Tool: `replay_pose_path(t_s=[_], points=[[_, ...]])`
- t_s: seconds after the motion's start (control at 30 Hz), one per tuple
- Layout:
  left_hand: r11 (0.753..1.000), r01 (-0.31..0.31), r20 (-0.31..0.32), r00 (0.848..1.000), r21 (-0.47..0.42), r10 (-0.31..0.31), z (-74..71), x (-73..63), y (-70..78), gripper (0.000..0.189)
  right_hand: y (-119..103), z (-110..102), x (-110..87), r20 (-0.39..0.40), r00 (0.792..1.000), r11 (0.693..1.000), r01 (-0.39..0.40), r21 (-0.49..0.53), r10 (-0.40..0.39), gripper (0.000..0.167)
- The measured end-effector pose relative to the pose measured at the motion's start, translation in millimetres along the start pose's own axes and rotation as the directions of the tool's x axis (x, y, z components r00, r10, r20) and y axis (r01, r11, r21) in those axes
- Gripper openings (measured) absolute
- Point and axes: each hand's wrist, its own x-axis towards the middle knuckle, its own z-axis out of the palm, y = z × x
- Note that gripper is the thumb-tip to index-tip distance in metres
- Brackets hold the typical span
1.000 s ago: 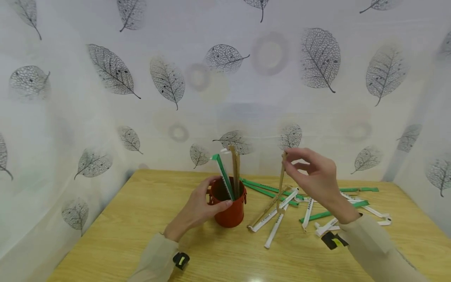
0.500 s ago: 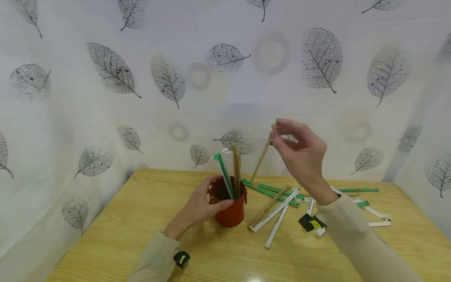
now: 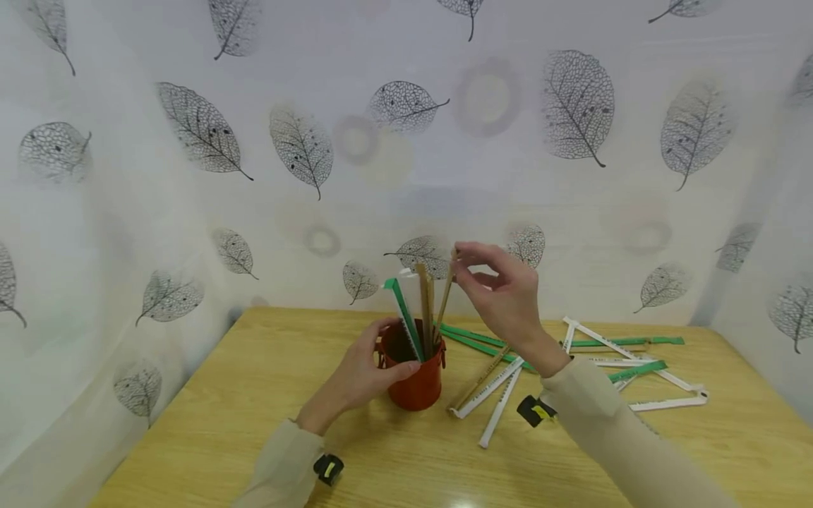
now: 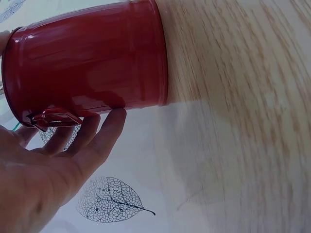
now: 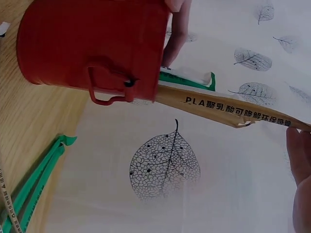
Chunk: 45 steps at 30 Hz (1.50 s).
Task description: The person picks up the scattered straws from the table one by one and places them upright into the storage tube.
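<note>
A red metal bucket (image 3: 416, 384) with small side handles stands on the table. My left hand (image 3: 358, 374) grips it from the left, thumb across the rim; in the left wrist view its fingers (image 4: 104, 136) press along the bucket's side. Inside the bucket stand a green-wrapped straw (image 3: 403, 317), a white-wrapped one behind it, and brown-wrapped straws (image 3: 423, 303). My right hand (image 3: 502, 289) pinches the top of a brown paper-wrapped straw (image 5: 233, 108), printed with "PLA" and Chinese characters. That straw's lower end is inside the bucket's mouth, at the right of the rim.
Several white-wrapped straws (image 3: 498, 409), green-wrapped straws (image 3: 473, 339) and brown ones lie loosely crossed on the wooden table (image 3: 209, 423), right of the bucket. A pale leaf-patterned cloth (image 3: 419, 162) hangs behind and at both sides.
My right hand rose with the brown-wrapped straw, moved left, then came down, bringing the straw's lower end into the bucket. My left hand has stayed on the bucket.
</note>
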Motion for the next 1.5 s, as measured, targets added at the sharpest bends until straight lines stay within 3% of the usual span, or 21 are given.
replay_pose_path(t_s=[0.2,0.37,0.77,1.2,1.5], points=[[1.000,-0.005,0.004,1.000,-0.015,0.005,0.0,0.2,0.6,0.077,14,6,-14.9,0.022,0.999,0.995,-0.040,-0.093,0.042,0.031],[1.000,-0.013,0.007,1.000,-0.015,0.013,0.8,1.3,-0.5,0.076,21,11,-28.0,0.050,0.996,0.992,-0.070,-0.110,0.076,0.032],[1.000,-0.005,0.014,1.000,-0.010,0.005,1.4,1.2,-2.3,0.077,34,18,-50.4,0.152,0.986,0.989,-0.044,-0.139,0.065,0.034],[1.000,0.001,0.020,1.000,-0.010,-0.001,0.3,-0.5,-2.1,0.076,36,18,-53.9,0.184,0.980,0.991,-0.049,-0.123,0.072,0.038],[1.000,-0.005,0.021,1.000,0.004,0.005,0.3,-0.5,-4.2,0.076,35,7,-57.8,0.179,0.967,0.978,-0.162,-0.130,0.183,0.044]])
